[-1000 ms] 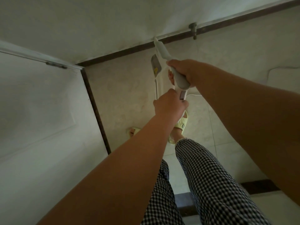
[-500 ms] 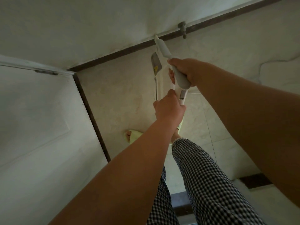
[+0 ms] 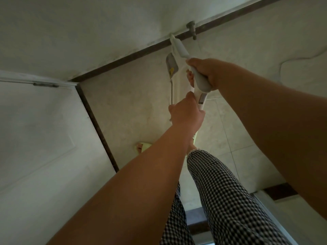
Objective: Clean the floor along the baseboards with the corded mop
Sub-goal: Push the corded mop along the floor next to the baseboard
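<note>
I hold a white and grey corded mop (image 3: 178,48) upright in front of me. My right hand (image 3: 207,73) grips its grey top handle. My left hand (image 3: 185,114) grips the white shaft just below. The mop's far end reaches toward the dark baseboard (image 3: 134,54) of the far wall; its head is hidden behind the handle and my hands. A thin white cord (image 3: 215,98) trails off to the right across the pale tiled floor (image 3: 127,106).
A white door (image 3: 44,138) with a hinge (image 3: 46,84) fills the left side, with a dark baseboard (image 3: 97,124) beside it. A grey doorstop (image 3: 192,30) sticks out from the far baseboard. My checked trouser legs (image 3: 221,191) and yellow slippers (image 3: 143,147) stand below. A dark threshold (image 3: 279,192) lies at the lower right.
The view has shifted so the corner and doorstop sit further left and up. Both hands keep their grip on the mop, and my left foot has stepped forward.
</note>
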Available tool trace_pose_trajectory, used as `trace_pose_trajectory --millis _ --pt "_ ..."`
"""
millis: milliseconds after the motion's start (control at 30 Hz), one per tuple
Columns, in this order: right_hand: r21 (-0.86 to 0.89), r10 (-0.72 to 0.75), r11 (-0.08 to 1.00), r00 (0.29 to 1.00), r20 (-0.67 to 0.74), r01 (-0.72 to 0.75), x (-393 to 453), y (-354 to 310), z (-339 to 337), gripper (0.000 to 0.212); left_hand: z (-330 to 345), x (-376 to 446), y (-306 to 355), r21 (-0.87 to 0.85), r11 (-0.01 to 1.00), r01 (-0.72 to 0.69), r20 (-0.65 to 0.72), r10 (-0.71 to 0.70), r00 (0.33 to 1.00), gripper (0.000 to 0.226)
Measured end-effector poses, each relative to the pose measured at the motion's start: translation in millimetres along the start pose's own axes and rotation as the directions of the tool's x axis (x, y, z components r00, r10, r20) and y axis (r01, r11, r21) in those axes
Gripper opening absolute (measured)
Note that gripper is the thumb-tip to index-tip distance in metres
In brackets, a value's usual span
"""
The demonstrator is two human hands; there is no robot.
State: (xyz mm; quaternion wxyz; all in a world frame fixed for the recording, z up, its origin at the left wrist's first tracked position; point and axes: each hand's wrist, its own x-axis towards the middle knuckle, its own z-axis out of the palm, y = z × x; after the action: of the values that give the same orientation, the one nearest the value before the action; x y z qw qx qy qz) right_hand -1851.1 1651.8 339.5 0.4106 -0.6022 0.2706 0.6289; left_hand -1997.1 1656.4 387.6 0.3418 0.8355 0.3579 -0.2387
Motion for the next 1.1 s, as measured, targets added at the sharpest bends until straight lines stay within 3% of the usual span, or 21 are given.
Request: trace_pose_trajectory --millis 200,533,867,1100 --pt "0.122 -0.022 0.992 1.000 -0.019 0.024 6 -2 -12 0.034 -7 14 -2 0.123 0.990 -0.064 0.032 0.060 0.998 0.033" --pt "0.103 -0.018 0.994 0.997 -0.080 0.026 14 1 3 0.028 -6 26 -18 0.098 0.994 -0.055 0.064 0.049 0.997 0.032" --pt "0.123 -0.048 0.990 0.991 -0.124 0.064 75 7 55 0.034 -4 72 -93 0.108 0.993 -0.046 0.034 0.043 0.998 0.030" --pt "0.106 -0.039 0.993 0.989 -0.142 0.054 92 37 134 0.032 -18 63 -173 0.063 0.998 0.030 0.055 -0.033 0.998 0.032"
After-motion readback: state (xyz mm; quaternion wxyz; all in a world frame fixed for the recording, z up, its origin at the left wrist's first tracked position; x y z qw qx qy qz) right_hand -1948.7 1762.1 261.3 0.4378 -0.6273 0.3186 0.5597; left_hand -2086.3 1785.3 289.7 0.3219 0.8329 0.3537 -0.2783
